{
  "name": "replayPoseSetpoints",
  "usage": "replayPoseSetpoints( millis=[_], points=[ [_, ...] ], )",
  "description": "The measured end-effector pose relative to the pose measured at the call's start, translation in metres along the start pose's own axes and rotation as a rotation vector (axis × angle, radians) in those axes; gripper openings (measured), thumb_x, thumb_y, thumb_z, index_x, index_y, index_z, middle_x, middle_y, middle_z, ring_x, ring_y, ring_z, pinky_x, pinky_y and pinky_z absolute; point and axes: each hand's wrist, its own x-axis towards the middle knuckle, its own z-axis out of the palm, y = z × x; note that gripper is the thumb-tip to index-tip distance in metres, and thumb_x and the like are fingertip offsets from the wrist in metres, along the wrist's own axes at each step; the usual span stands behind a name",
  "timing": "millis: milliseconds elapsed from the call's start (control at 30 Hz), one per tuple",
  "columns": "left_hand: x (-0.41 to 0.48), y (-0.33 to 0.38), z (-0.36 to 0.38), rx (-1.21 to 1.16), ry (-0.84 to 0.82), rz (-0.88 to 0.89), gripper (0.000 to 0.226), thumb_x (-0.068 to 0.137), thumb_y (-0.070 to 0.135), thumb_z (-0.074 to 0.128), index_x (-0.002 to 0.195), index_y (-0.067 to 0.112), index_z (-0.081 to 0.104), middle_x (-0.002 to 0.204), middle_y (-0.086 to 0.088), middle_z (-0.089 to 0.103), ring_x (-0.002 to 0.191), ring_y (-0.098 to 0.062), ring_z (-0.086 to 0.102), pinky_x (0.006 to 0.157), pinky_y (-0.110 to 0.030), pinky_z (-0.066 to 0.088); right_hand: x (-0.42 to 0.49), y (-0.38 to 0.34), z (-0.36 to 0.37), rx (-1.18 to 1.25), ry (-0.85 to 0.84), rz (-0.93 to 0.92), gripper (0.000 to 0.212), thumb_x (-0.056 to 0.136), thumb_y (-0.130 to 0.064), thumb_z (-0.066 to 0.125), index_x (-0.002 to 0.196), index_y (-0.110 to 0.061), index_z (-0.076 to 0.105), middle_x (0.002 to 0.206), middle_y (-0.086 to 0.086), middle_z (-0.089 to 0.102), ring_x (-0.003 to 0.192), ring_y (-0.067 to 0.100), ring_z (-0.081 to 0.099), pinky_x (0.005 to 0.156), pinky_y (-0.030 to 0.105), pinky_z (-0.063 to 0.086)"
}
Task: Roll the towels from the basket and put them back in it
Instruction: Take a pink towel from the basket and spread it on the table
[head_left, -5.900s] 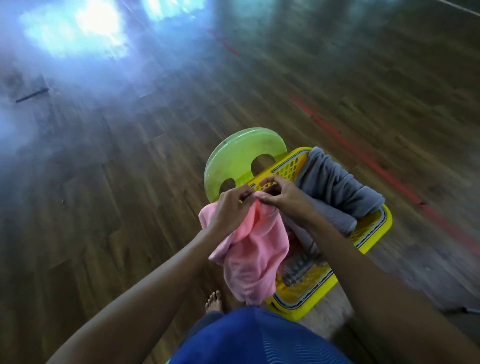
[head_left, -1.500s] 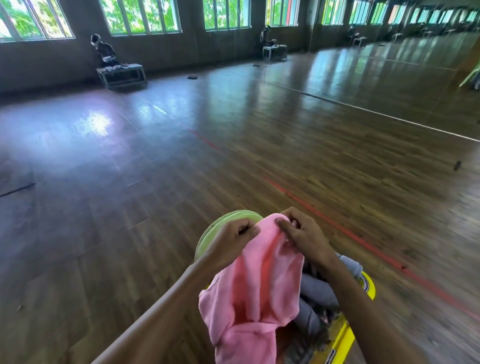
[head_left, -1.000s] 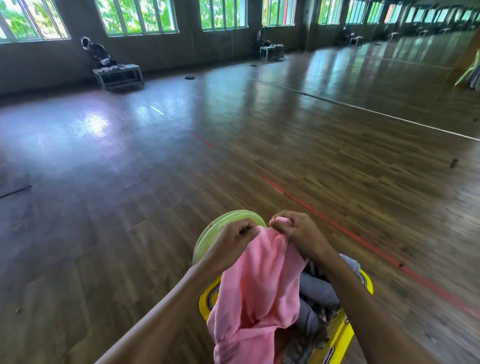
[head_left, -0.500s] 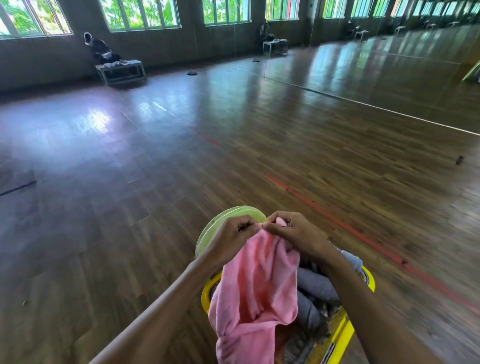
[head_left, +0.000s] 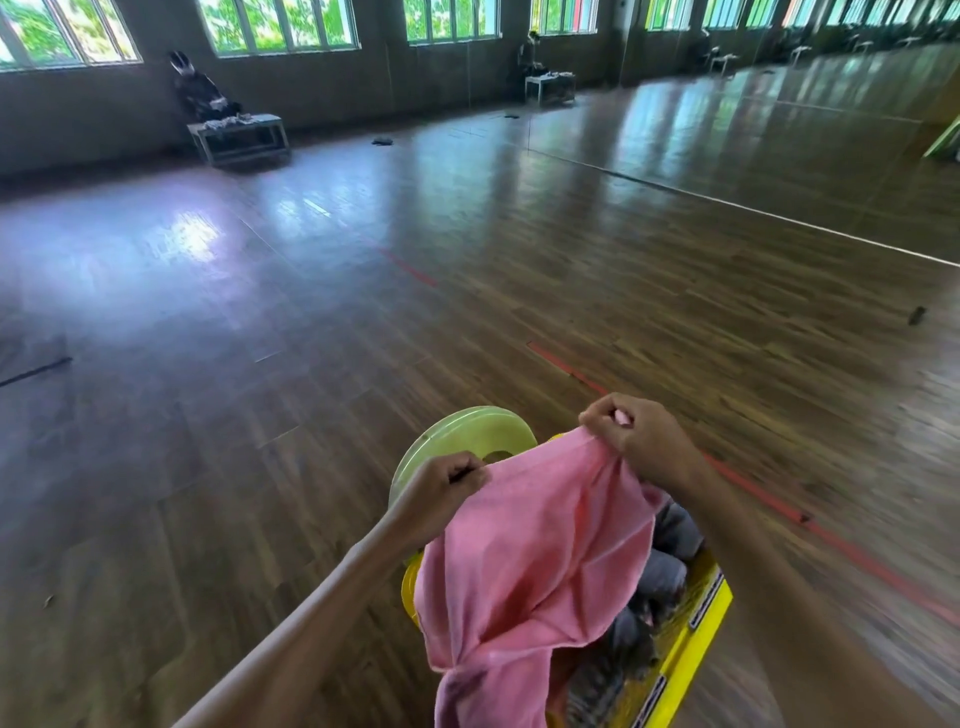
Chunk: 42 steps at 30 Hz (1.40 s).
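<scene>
Two hands pinch top edge of pink towel (head_left: 530, 551): left hand (head_left: 441, 493) clenched on left corner, right hand (head_left: 639, 441) gripping right corner. Towel hangs over near-left corner of yellow basket (head_left: 696, 618); grey towels (head_left: 665, 577) inside. Pull edge taut, level corners, then roll evenly.

Both hands hold up a pink towel (head_left: 535, 551) by its top edge: the left hand (head_left: 441, 493) pinches one corner, the right hand (head_left: 639, 441) grips the other, higher and apart. The cloth hangs slack over the near left corner of a yellow basket (head_left: 696, 618), which holds grey towels (head_left: 660, 577). A green plastic chair back (head_left: 462, 431) rises behind the basket's far edge. Around lies a glossy wooden floor (head_left: 260, 364) crossed by a red line (head_left: 753, 488).
</scene>
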Motion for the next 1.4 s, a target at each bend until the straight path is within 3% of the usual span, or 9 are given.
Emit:
replayPoseSetpoints(
  millis=[100,200,400,567,733,900,1067,1233,1400],
  points=[
    [0.005,0.022,0.011,0.008,-0.013,0.088,0.020,0.094,0.017,0.062,0.077,0.006,0.063,0.063,0.009,0.041,0.060,-0.002,0.035,0.059,-0.022,0.030,-0.006,-0.011,0.019,-0.019,-0.191,-0.049,0.030,0.073,-0.058,0.071,0.091,-0.035,0.076,0.091,-0.016,0.074,0.090,0.000,0.067,0.083,0.024,0.051],
    [0.013,0.039,0.017,0.043,0.006,0.137,0.020,0.094,0.015,0.062,0.079,0.003,0.066,0.059,0.010,0.039,0.055,0.001,0.032,0.054,-0.016,0.027,-0.010,-0.021,0.030,0.075,-0.263,-0.077,0.017,0.083,-0.035,0.075,0.093,-0.023,0.078,0.087,-0.010,0.075,0.084,-0.001,0.067,0.078,0.020,0.050],
    [0.015,0.037,0.012,-0.072,-0.073,0.114,0.027,0.090,0.030,0.060,0.082,0.005,0.064,0.071,-0.001,0.049,0.069,-0.011,0.043,0.065,-0.032,0.035,-0.004,-0.018,0.027,0.063,-0.263,-0.132,0.007,0.089,-0.021,0.069,0.088,-0.014,0.072,0.093,0.004,0.070,0.088,0.013,0.063,0.084,0.034,0.049],
    [0.008,0.013,-0.003,-0.079,-0.119,0.059,0.023,0.088,0.034,0.060,0.070,0.019,0.063,0.069,0.001,0.044,0.068,-0.013,0.038,0.066,-0.032,0.031,-0.001,-0.005,0.010,-0.014,-0.161,-0.142,0.015,0.094,-0.019,0.062,0.083,-0.029,0.062,0.100,0.000,0.061,0.092,0.001,0.055,0.084,0.013,0.039],
    [0.000,-0.002,-0.015,-0.048,-0.045,0.037,0.024,0.084,0.042,0.060,0.062,0.033,0.059,0.065,0.009,0.037,0.066,-0.010,0.033,0.063,-0.032,0.029,-0.001,0.011,-0.006,0.050,-0.132,-0.056,0.015,0.094,-0.019,0.061,0.081,-0.026,0.065,0.086,-0.011,0.067,0.077,-0.005,0.058,0.078,0.025,0.043],
    [0.020,0.031,0.001,0.026,-0.082,0.146,0.027,0.090,0.030,0.061,0.074,0.009,0.063,0.065,0.005,0.044,0.064,-0.008,0.038,0.061,-0.031,0.032,-0.006,-0.010,0.022,0.067,-0.265,-0.124,0.018,0.090,-0.032,0.067,0.106,-0.027,0.073,0.105,-0.011,0.072,0.101,0.003,0.064,0.089,0.023,0.049],
    [0.026,0.038,0.003,-0.010,-0.105,0.157,0.027,0.091,0.024,0.061,0.077,0.001,0.063,0.068,0.003,0.048,0.068,-0.007,0.041,0.065,-0.029,0.035,-0.006,-0.007,0.027,0.082,-0.229,-0.097,0.014,0.083,-0.028,0.072,0.086,-0.014,0.075,0.085,0.008,0.073,0.077,0.007,0.061,0.079,0.044,0.052],
    [0.017,0.008,-0.015,-0.017,-0.145,0.021,0.030,0.081,0.044,0.065,0.074,0.015,0.066,0.067,0.003,0.052,0.069,-0.013,0.044,0.068,-0.035,0.036,-0.014,0.003,0.003,0.194,-0.079,-0.046,0.011,0.090,-0.016,0.067,0.082,-0.019,0.074,0.081,-0.003,0.072,0.074,0.003,0.059,0.073,0.025,0.049],
    [-0.006,-0.007,-0.024,0.062,-0.242,-0.001,0.031,0.086,0.034,0.065,0.069,0.009,0.063,0.065,-0.002,0.043,0.067,-0.014,0.038,0.064,-0.033,0.031,-0.046,-0.001,-0.005,0.205,-0.040,-0.068,0.011,0.091,-0.011,0.065,0.084,-0.012,0.074,0.078,-0.007,0.069,0.071,0.000,0.057,0.070,0.019,0.046]
  ],
)
